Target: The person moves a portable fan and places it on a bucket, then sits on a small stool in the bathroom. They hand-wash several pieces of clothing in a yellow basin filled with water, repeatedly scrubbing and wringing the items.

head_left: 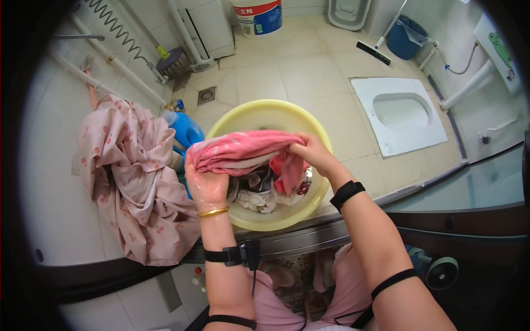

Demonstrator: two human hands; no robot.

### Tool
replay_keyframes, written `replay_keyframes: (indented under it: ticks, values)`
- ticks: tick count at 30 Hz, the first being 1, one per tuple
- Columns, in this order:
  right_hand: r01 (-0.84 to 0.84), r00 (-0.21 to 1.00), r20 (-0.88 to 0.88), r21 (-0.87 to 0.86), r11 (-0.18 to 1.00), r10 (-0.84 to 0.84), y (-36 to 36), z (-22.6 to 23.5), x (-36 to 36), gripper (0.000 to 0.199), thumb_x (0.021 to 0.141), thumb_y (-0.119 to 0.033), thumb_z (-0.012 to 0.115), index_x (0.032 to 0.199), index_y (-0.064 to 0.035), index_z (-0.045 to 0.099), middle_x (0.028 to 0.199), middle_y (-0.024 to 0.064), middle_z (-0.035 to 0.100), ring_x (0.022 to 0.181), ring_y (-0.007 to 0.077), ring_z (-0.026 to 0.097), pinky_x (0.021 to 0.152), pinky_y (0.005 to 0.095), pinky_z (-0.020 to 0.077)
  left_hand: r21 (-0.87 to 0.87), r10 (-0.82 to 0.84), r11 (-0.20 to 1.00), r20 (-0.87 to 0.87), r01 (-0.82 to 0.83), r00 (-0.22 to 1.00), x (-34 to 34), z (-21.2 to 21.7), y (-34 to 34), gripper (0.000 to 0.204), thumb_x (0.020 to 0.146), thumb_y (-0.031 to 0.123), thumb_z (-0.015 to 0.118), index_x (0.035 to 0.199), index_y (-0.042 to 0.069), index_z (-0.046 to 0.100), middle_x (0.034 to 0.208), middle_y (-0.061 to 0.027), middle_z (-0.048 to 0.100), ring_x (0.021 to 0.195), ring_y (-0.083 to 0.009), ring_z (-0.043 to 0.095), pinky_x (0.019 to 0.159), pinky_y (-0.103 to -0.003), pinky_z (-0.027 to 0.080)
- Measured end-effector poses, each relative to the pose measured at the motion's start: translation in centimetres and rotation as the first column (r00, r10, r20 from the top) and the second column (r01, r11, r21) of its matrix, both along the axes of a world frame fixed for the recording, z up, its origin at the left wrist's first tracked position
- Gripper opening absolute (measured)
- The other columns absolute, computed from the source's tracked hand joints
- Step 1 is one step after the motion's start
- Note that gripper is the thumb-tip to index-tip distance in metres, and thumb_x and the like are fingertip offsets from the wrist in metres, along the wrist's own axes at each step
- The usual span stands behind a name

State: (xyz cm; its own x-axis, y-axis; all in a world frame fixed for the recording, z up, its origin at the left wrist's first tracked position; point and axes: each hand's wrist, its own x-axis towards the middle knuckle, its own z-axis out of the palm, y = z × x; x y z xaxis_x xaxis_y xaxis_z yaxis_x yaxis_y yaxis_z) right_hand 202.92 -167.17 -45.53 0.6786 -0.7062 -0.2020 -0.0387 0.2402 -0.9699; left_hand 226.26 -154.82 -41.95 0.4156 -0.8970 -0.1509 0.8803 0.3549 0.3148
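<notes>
Tiles (303,66) carry a yellow basin (267,106) of clothes (258,201); both grips (207,186) (312,152) clench pink cloth (243,150).

White characters stand on the red band of the bucket (258,21) at the back. Print on its blue part is too small to read

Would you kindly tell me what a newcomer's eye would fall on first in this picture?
Most likely the bright pink cloth near the centre, stretched between the left hand and the right hand. Just beneath it, the round yellow basin with more laundry inside stands out against pale floor tiles. Patterned pink fabric drapes at the left.
</notes>
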Motion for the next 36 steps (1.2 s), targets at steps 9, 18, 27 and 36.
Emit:
replay_keyframes:
  ticks: [9, 18, 27, 36]
  values:
    - [0.172, 0.943, 0.303, -0.08, 0.982, -0.14, 1.9, 7.4, 3.0, 0.029, 0.088, -0.01, 0.051, 0.116, 0.0001, 0.053, 0.108, 0.0049, 0.059, 0.096, 0.0096, 0.055, 0.086, 0.0244, 0.0446, -0.088, -0.194, 0.979, -0.108, 0.185, 0.975, -10.4, -0.6, -0.9, 0.075, 0.079, 0.067, 0.046, 0.135, 0.017, 0.039, 0.14, -0.0055, 0.038, 0.128, -0.026, 0.036, 0.11, -0.047, 0.023]
    - [0.223, 0.893, 0.411, -0.047, 0.974, -0.185, 1.4, 10.3, 1.1, 0.031, 0.087, -0.011, 0.056, 0.115, 0.002, 0.053, 0.107, 0.006, 0.059, 0.095, 0.0102, 0.056, 0.083, 0.0241, 0.0465, -0.047, -0.5, 0.866, -0.081, 0.498, 0.862, -13.0, -4.0, -0.1, 0.092, 0.078, 0.074, 0.038, 0.143, 0.013, 0.02, 0.145, -0.0053, 0.029, 0.134, -0.0221, 0.027, 0.11, -0.04, 0.022]
    - [-0.244, 0.97, -0.07, -0.277, 0.929, 0.234, 2.6, 6.7, -1.3, 0.043, 0.08, -0.016, 0.062, 0.12, -0.0012, 0.052, 0.106, 0.0087, 0.06, 0.1, 0.0149, 0.055, 0.088, 0.0285, 0.0439, 0.032, -0.237, 0.971, 0.18, 0.235, 0.955, -8.6, -1.6, -2.0, 0.072, 0.084, 0.066, 0.041, 0.122, 0.005, 0.047, 0.12, -0.0093, 0.055, 0.114, -0.0239, 0.05, 0.099, -0.04, 0.038]
    - [-0.005, 0.999, -0.036, -0.155, 0.988, 0.0, 2.9, 6.8, 0.2, 0.034, 0.082, -0.008, 0.061, 0.114, -0.0024, 0.053, 0.103, 0.0057, 0.058, 0.094, 0.0124, 0.056, 0.081, 0.0255, 0.0475, 0.02, -0.043, 0.999, -0.058, 0.045, 0.997, -5.5, -2.3, -2.2, 0.067, 0.082, 0.054, 0.058, 0.122, 0.002, 0.045, 0.122, -0.0149, 0.051, 0.117, -0.0307, 0.047, 0.103, -0.046, 0.035]
